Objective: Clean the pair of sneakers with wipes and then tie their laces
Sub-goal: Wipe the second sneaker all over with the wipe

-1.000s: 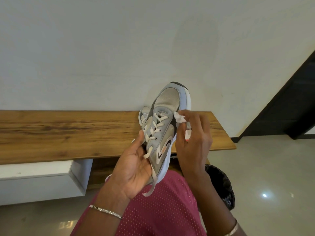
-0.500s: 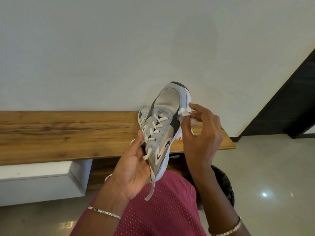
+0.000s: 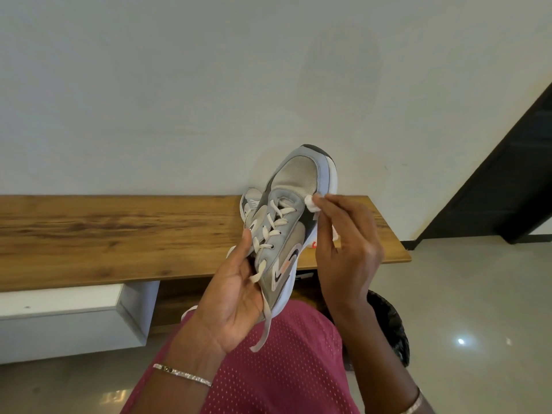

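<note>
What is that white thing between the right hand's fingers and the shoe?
A small bunched white wipe. The right hand pinches it against the side of the gray sneaker near its toe, seen in the head view.

You have 1 view, from the wide-angle camera on your head. It faces forward and tilts down over your lap (image 3: 283, 369), toward the wall (image 3: 209, 85) that fills the upper half of the frame. Your left hand (image 3: 236, 294) and right hand (image 3: 349, 252) sit close to the lens, low and centre, with the sneaker (image 3: 286, 222) and wipe (image 3: 310, 202) raised between them at mid-frame. The bench (image 3: 119, 234) lies farther off, running from the left edge to right of centre. The floor (image 3: 466, 294) shows at the lower right.
</note>
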Demonstrator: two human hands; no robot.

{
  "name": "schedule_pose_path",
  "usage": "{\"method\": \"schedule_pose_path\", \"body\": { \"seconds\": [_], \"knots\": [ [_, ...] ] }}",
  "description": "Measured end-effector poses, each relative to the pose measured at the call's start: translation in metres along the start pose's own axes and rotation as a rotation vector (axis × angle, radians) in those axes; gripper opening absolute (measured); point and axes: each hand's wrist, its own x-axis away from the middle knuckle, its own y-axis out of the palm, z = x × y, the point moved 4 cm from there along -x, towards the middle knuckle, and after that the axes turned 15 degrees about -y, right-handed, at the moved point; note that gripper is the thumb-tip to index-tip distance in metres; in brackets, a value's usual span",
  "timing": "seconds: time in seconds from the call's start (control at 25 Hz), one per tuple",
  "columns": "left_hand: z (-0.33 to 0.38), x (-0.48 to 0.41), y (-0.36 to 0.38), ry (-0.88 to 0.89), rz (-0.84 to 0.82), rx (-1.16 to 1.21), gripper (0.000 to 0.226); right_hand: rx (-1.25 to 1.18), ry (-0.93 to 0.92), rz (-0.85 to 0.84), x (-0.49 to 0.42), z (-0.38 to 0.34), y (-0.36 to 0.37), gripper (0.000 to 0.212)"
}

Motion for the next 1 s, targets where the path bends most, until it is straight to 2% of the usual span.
{"method": "schedule_pose_path", "body": {
  "seconds": [0.08,0.36,0.68,0.88,1.0],
  "knots": [
    [0.0,0.0,0.0,-0.001,-0.001,-0.006,0.053,0.018,-0.024,0.015,-0.006,0.004,0.0,0.018],
    [0.003,-0.004,-0.012,-0.023,-0.016,0.004,0.062,-0.02,-0.135,-0.099,0.03,-0.018,0.003,0.022],
    [0.005,0.001,-0.002,0.002,0.003,-0.027,0.048,0.022,-0.168,0.044,-0.019,0.006,-0.006,0.015],
    [0.004,-0.004,-0.01,-0.01,-0.04,0.045,0.048,0.011,-0.295,-0.112,0.02,-0.016,0.003,0.017],
    [0.003,-0.005,-0.009,0.022,0.017,-0.002,0.042,0.04,-0.326,-0.149,0.018,-0.013,0.001,0.018]
  ]
}}
